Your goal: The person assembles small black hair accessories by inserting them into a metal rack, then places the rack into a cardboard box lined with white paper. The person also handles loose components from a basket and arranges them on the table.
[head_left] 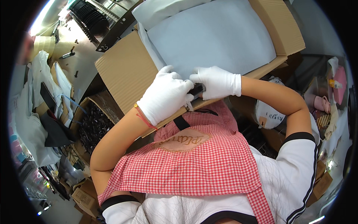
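Observation:
An open cardboard box (125,67) lies in front of me, its flaps spread outward. A smooth pale blue-grey sheet (212,37) fills it, with a whitish liner (151,44) along the left side. Both my hands wear white gloves and meet at the box's near edge. My left hand (164,93) has its fingers curled there. Close beside it, my right hand (217,83) is closed too, fingertips pinched at the sheet's near edge. Between them shows a small dark thing (197,90), mostly hidden by the gloves; its kind I cannot make out.
Far left, a metal tabletop (84,48) carries a marker (67,55), loose screws and a stack of black rings (89,16). A carton of small dark parts (95,127) stands left of the box. Plastic bags (41,82) hang left; a white round container (269,114) sits right.

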Demonstrator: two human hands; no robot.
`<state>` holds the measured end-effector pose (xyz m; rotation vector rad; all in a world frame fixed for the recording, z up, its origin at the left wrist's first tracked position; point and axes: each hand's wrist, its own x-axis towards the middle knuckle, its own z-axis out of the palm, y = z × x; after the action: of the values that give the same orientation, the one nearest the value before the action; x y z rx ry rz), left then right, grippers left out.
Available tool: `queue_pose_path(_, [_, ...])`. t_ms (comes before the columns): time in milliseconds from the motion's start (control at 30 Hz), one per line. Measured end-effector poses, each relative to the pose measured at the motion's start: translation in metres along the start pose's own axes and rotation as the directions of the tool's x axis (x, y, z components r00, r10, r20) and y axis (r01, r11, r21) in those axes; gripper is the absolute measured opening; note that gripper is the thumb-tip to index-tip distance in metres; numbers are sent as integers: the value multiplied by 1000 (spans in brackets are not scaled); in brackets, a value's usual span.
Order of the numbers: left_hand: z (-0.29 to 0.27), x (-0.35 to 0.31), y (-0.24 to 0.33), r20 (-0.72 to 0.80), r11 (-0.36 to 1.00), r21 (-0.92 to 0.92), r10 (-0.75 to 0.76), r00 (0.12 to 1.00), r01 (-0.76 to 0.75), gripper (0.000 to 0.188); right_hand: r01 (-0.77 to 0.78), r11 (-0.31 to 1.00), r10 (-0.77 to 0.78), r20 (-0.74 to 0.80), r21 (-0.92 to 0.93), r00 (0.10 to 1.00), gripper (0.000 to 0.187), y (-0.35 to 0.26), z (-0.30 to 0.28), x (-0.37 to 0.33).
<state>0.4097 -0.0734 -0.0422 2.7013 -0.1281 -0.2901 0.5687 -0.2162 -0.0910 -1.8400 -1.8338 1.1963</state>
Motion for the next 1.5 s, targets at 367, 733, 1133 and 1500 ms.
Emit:
queue_pose_path(367, [17, 3, 7, 101, 997, 72, -28, 994, 20, 23, 342, 936, -328, 141, -83, 934, 23, 18, -14, -3])
queue_pose_path(733, [13, 0, 6, 90, 998, 49, -31, 995, 26, 28, 427, 897, -429, 4, -114, 903, 22, 21, -9, -3])
queue_pose_path(1133, [20, -4, 20, 103, 987, 142, -89, 991, 74, 15, 81, 992, -108, 307, 99, 946, 41, 15, -14, 0])
queue_pose_path(1500, [-33, -38, -73, -781, 950, -183, -296, 550, 252, 33, 249, 842, -100, -316, 478, 943, 36, -29, -107, 67])
